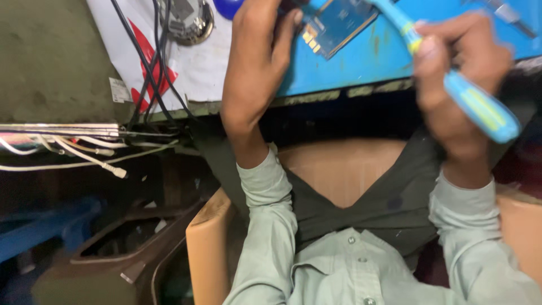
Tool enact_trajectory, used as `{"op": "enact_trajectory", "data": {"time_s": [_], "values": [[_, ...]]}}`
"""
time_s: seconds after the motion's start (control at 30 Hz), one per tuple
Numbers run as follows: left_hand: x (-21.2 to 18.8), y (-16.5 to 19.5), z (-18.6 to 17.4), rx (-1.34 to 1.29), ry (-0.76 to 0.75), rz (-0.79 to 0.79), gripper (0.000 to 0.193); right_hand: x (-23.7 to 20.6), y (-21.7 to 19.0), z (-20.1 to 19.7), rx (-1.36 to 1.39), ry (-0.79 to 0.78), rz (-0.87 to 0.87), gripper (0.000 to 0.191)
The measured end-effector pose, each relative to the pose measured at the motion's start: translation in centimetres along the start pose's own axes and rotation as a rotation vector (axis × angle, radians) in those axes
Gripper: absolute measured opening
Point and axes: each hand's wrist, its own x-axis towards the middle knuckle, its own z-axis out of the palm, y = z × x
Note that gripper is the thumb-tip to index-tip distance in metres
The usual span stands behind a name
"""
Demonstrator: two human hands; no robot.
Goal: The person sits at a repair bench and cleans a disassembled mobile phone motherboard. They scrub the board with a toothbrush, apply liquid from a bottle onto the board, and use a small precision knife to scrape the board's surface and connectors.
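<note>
My left hand is up on the blue table, fingers and thumb pinched on the near corner of a small circuit board. The board lies flat on the table, just past my thumb, with a row of gold contacts along the edge nearest my palm.

My right hand is clenched around a screwdriver with a light blue handle and yellow-green stripes. The handle's butt sticks out below my fist toward my right; the shaft end runs up and away from my knuckles toward the board. The picture blurs there, so I cannot tell whether the tip touches the board or only hangs over it.

Beyond my left hand, at the table's far edge, sits a dark blue round thing, cut off by the frame. To the left of that hand lies a white sheet with red marks, black cables running across it and a round metal part on top. Lower, well to the left of my left wrist, a bundle of white wires pokes out sideways. Beneath my forearms is a tan seat.
</note>
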Motion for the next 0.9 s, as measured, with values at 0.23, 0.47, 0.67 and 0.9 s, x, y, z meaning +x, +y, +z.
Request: {"op": "enact_trajectory", "data": {"time_s": [0.23,0.47,0.67,0.9], "values": [[-0.2,-0.2,0.5,0.203,0.005,0.128,0.021,0.4,-0.1,0.5,-0.129,0.084,-0.099,0.009],[0.0,-0.7,0.6,0.145,0.04,0.132,0.013,0.4,-1.3,1.6,-0.181,0.038,-0.315,0.009],[0.2,-0.1,0.3,0.16,0.043,0.116,0.012,1.0,-1.1,-0.3,-0.054,0.18,0.082,0.01],[0.3,0.6,0.3,0.072,0.0,0.062,0.015,0.3,-1.7,0.0,-0.069,0.116,0.052,0.013]]}}
